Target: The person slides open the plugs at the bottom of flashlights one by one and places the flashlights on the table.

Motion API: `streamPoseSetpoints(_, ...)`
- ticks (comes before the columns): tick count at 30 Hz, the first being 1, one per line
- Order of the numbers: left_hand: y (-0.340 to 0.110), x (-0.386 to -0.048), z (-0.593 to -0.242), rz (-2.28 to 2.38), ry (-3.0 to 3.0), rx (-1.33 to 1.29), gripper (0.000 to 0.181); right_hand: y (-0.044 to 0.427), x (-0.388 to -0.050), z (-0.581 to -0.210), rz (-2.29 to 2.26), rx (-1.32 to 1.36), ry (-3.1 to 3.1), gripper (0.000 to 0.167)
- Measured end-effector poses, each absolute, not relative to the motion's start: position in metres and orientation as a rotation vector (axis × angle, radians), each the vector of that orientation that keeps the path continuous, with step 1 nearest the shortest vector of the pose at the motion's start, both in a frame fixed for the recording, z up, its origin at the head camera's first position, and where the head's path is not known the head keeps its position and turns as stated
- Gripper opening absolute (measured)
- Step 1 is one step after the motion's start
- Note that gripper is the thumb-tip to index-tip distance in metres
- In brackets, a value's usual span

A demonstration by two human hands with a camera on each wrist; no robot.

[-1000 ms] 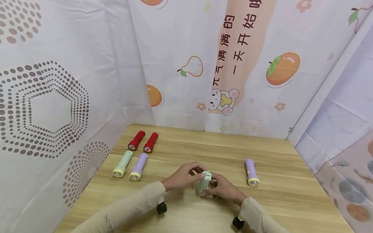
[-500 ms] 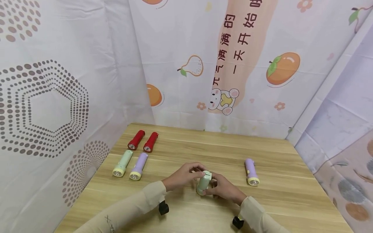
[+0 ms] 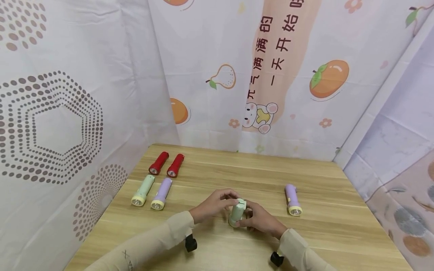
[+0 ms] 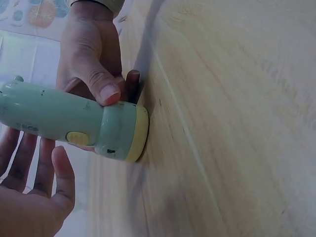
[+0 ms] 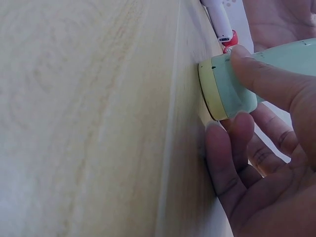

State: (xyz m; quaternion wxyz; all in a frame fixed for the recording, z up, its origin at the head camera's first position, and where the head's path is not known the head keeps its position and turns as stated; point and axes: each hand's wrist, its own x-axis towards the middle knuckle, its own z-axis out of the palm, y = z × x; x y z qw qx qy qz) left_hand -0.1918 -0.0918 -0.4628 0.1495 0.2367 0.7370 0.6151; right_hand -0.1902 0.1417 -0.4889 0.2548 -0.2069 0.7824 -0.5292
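Observation:
A pale green flashlight [image 3: 237,211] with a yellow lens rim stands upright on the table, lens end down. My right hand [image 3: 262,219] grips it low, near the wide head. In the right wrist view, the right thumb [image 5: 264,76] presses on the green head while the other fingers curl below. My left hand [image 3: 210,206] holds its upper end, the thumb at the top. The left wrist view has the left hand's fingers [image 4: 42,170] along the flashlight's side, partly hidden behind it. A yellow switch [image 4: 77,138] shows on the body.
At the left of the wooden table [image 3: 210,165] lie two red flashlights [image 3: 159,162], another green flashlight [image 3: 143,190] and a purple flashlight [image 3: 162,193]. A second purple flashlight [image 3: 292,200] lies at the right. Printed curtains [image 3: 203,143] border the back and sides.

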Motion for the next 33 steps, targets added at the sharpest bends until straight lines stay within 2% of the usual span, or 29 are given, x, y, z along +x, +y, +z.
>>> streamPoseSetpoints(12, -0.091, -0.188, -0.46, 1.789, 2.07, 0.622, 0.02, 0.142, -0.187, -0.487, -1.421, -0.563, 2.139, 0.063)
streamPoseSetpoints(33, -0.088, -0.192, -0.453, 1.754, 2.117, 0.628, 0.017, 0.143, -0.192, -0.49, -1.417, -0.57, 2.148, 0.066)
